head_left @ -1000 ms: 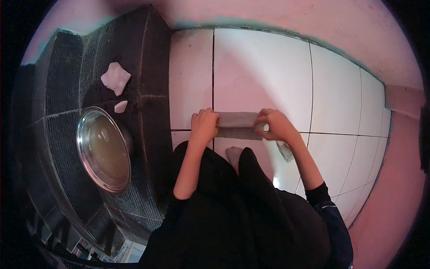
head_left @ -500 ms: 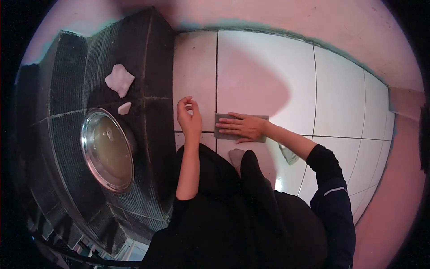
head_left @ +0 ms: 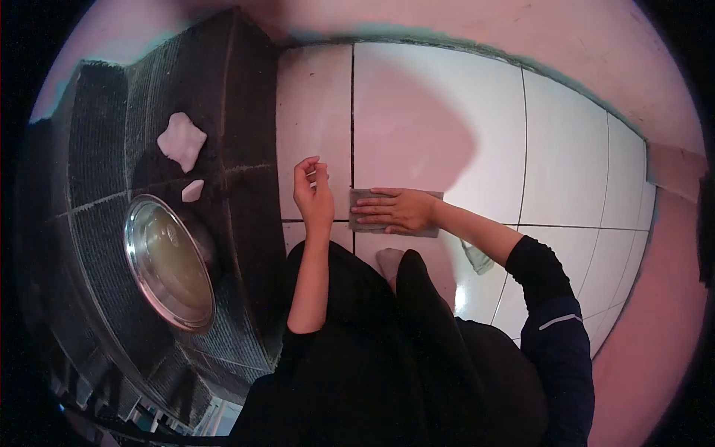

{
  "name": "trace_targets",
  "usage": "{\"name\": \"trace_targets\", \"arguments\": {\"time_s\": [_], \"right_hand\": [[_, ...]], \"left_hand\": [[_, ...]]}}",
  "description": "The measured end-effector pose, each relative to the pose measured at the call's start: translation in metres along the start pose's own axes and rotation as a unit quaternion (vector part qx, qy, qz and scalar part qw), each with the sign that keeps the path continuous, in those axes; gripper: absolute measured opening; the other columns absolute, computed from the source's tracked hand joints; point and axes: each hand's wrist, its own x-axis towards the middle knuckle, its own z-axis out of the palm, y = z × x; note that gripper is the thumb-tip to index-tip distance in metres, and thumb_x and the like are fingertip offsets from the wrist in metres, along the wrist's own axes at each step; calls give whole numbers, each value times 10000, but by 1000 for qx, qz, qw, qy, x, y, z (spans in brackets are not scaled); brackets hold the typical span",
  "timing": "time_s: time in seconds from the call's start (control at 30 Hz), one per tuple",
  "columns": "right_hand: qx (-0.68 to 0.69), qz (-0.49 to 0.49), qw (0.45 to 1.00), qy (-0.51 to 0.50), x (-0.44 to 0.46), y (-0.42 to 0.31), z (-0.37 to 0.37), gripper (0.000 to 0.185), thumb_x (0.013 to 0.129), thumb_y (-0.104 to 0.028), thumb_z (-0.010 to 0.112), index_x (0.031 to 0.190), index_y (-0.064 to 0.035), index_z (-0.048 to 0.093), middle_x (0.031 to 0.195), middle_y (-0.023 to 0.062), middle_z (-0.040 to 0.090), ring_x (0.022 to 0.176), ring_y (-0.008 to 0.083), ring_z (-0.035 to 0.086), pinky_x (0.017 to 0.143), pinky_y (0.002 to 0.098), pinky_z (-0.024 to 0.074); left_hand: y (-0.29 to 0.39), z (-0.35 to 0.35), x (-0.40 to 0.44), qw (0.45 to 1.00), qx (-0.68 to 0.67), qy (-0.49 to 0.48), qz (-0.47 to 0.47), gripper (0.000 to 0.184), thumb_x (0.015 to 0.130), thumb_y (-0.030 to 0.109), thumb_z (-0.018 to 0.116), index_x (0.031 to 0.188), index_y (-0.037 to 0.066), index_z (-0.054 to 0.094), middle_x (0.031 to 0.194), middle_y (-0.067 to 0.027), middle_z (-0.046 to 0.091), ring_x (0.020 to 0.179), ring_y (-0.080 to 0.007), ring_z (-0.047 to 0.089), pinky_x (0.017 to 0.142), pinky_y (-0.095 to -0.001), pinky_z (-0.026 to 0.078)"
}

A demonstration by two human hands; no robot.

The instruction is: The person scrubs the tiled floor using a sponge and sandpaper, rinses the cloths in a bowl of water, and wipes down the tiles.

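My right hand [head_left: 398, 211] lies flat on a grey rectangular pad or folded cloth [head_left: 433, 225], its fingers stretched out. Beneath it are white floor tiles [head_left: 417, 112], and the grey piece lies across a dark joint between them. Raised to the left of it, my left hand [head_left: 314, 195] has loosely curled fingers with gaps between them. I see nothing held in it. Beside my legs, a greyish-white cloth [head_left: 477, 258] rests on the floor, partly behind my right forearm.
Dark ribbed steps [head_left: 257, 119] stand at left. On them are a metal basin [head_left: 202, 316] of cloudy liquid, a crumpled pale cloth [head_left: 182, 141] and a small pale pink chunk [head_left: 192, 191]. A pink wall [head_left: 581, 59] borders the floor. My foot [head_left: 389, 261] is near the grey piece.
The whole view has shifted slightly, with the steps and basin now farther left. My right hand and the grey piece stay at nearly the same floor joint. My left hand remains raised.
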Motion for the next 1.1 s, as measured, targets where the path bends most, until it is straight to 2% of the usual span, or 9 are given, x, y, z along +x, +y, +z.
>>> {"name": "trace_targets", "arguments": {"time_s": [0.1, 0.27, 0.57, 0.97, 1.03, 1.1], "right_hand": [[-2, -2, 1000, 6, 0, 2, 6, 554, 984, -371, 335, 1474, -116, 295, 1558, 58, 233, 1446, 214, 190, 1190, 444, 112], [-11, 6, 1000, 4, 1, 0, 5, 521, 979, -300, 362, 1468, -126, 314, 1554, 50, 244, 1443, 204, 202, 1190, 444, 116], [-17, 20, 1000, 13, 2, -2, -4, 525, 949, -236, 412, 1454, -115, 339, 1549, 52, 260, 1435, 205, 229, 1183, 450, 152], [-57, 81, 994, 52, 15, 16, -21, 536, 956, -255, 400, 1470, -128, 314, 1555, 43, 247, 1440, 198, 208, 1193, 447, 115], [-61, 85, 993, 49, 16, 17, -24, 538, 958, -259, 397, 1472, -128, 308, 1555, 44, 246, 1441, 199, 205, 1192, 447, 116], [-67, 91, 993, 45, 16, 18, -24, 540, 959, -263, 394, 1474, -127, 302, 1555, 45, 246, 1442, 200, 203, 1192, 448, 116]], "left_hand": [[0, 2, -1, 1000, -17, -12, 2, 206, 937, 163, 583, 1104, 45, 559, 960, -39, 598, 823, -106, 565, 679, -255, 462], [2, 3, -3, 999, -15, -25, -14, 211, 936, 166, 587, 1106, 45, 557, 971, -41, 595, 839, -110, 570, 703, -255, 468], [-3, 1, -2, 999, -24, -22, 18, 195, 936, 151, 585, 1099, 47, 557, 965, -43, 599, 846, -114, 575, 711, -259, 487], [2, 1, -3, 999, -11, -31, 3, 183, 933, 114, 567, 1099, 40, 555, 933, -47, 629, 850, -119, 595, 721, -262, 480], [8, 1, -4, 999, -10, -39, -11, 181, 954, 84, 521, 1114, 2, 538, 947, -73, 621, 845, -127, 580, 770, -265, 478], [4, 1, -2, 999, -11, -36, 8, 181, 941, 88, 535, 1108, 20, 546, 940, -65, 628, 846, -127, 589, 750, -267, 483]]}}
